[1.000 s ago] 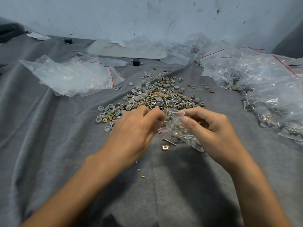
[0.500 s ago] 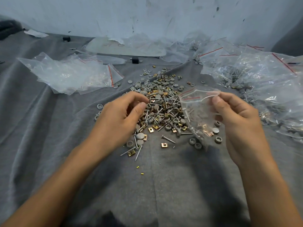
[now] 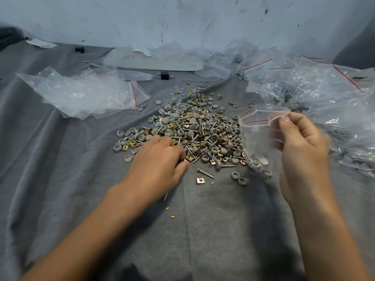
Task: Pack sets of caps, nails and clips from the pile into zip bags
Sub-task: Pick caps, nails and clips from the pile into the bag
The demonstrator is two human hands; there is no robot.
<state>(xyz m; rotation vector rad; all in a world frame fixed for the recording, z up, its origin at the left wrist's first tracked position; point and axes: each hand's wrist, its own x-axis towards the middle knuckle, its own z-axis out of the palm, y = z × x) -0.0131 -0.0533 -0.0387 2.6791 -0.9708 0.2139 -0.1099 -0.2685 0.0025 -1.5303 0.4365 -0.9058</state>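
Hanging upright with its long axis near vertical, a small clear plastic zip bag with a red seal line point(image 3: 256, 142) is held at its top edge by the right hand point(image 3: 300, 147), whose fingers point(image 3: 284, 120) are pinched on the rim. The mouth is turned upward and stands open; several grey caps and a copper-coloured clip are gathered at the lower end, which points down toward the grey cloth-covered surface point(image 3: 213, 230). The bag is just beside the right edge of the mixed pile of grey round caps, silver nails and brass-coloured square clips point(image 3: 192, 130). The left hand point(image 3: 160, 161) is laid palm-down on the pile's near left edge, its fingers curled onto the pieces; whether anything is gripped cannot be told. A loose silver nail point(image 3: 206, 173) lies slantwise on the cloth in front of the pile, with a single square clip point(image 3: 200, 180) just beside it.
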